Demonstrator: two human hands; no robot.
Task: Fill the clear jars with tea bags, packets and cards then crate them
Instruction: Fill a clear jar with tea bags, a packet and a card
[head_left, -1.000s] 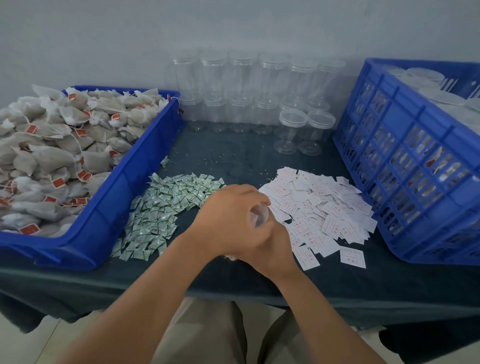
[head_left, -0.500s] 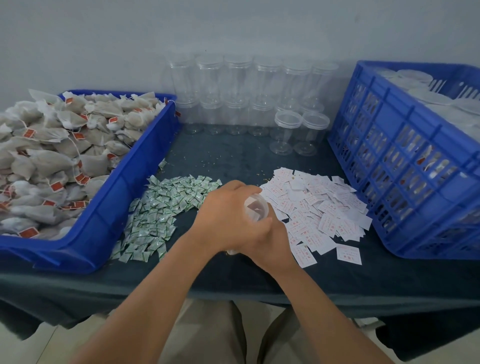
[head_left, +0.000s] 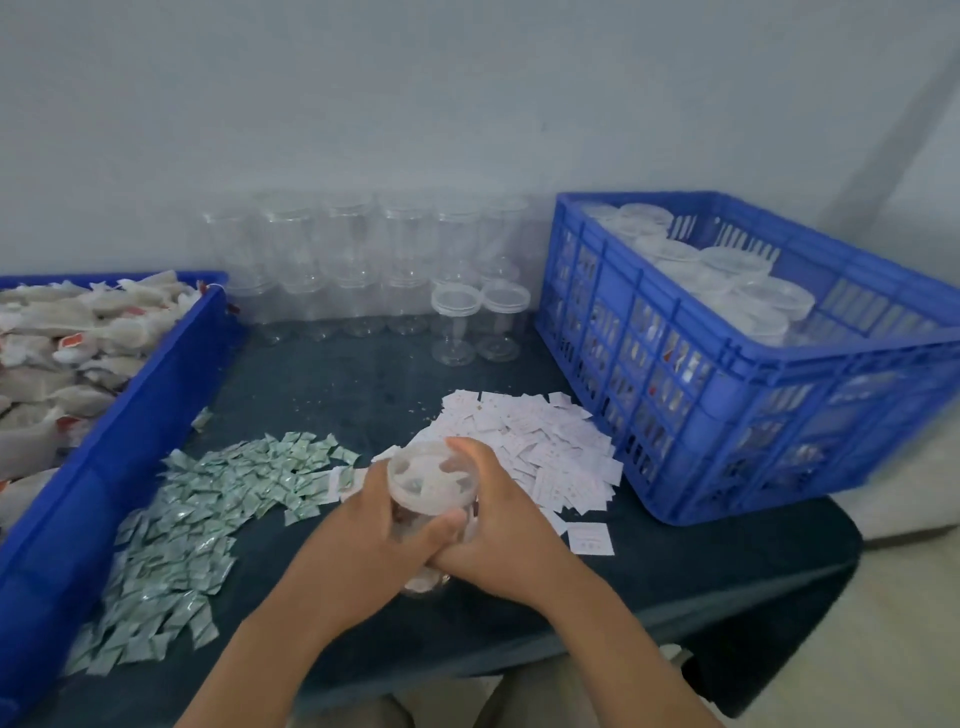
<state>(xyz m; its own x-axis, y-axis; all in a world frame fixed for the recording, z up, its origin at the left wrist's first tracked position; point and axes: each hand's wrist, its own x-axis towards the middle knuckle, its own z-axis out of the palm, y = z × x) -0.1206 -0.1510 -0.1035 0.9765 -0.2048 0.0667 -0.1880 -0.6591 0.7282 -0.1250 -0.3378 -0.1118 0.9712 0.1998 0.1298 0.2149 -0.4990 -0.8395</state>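
While your left hand (head_left: 358, 535) and right hand (head_left: 506, 525) both clasp the lidded clear jar (head_left: 430, 480), green packets (head_left: 208, 499) lie left of it, white cards (head_left: 545, 441) just behind.

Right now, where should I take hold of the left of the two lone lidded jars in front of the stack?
Grip the left lone jar round its clear wall just under the lid, coming from the front-left. It stands upright; the stack is close behind and its twin stands right beside it, so those sides look crowded. The left hand and right hand grip the filled jar.
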